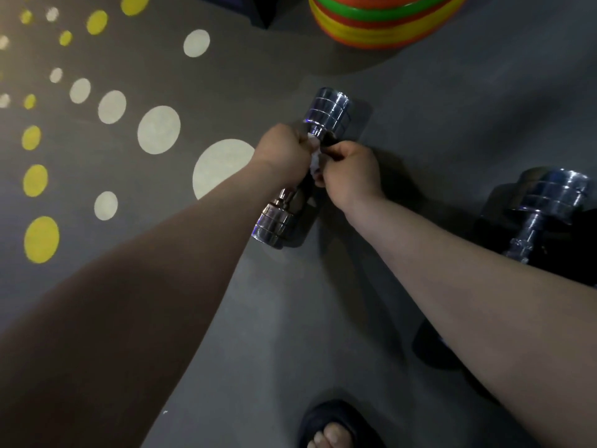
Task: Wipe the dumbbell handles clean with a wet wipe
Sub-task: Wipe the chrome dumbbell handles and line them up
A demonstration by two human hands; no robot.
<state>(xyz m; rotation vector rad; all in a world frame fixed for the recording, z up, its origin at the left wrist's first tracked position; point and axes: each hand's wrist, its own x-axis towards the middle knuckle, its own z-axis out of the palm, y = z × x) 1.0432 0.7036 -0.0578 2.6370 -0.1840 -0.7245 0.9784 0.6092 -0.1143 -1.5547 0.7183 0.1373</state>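
Observation:
A chrome dumbbell (328, 112) is held above the grey floor, tilted from lower left to upper right. My left hand (281, 150) grips its handle from the left. My right hand (350, 171) curls round the handle from the right and pinches a white wet wipe (314, 158) against it. Only a small strip of the wipe shows between the two hands, and the handle itself is mostly hidden. A second chrome dumbbell (549, 202) lies on the floor at the right, its handle partly behind my right forearm.
A stack of orange, green and yellow weight plates (384, 24) sits at the top. The wall or mat on the left carries white and yellow dots (158, 129). My sandalled foot (332, 428) stands at the bottom edge. A dark object (433, 347) lies under my right forearm.

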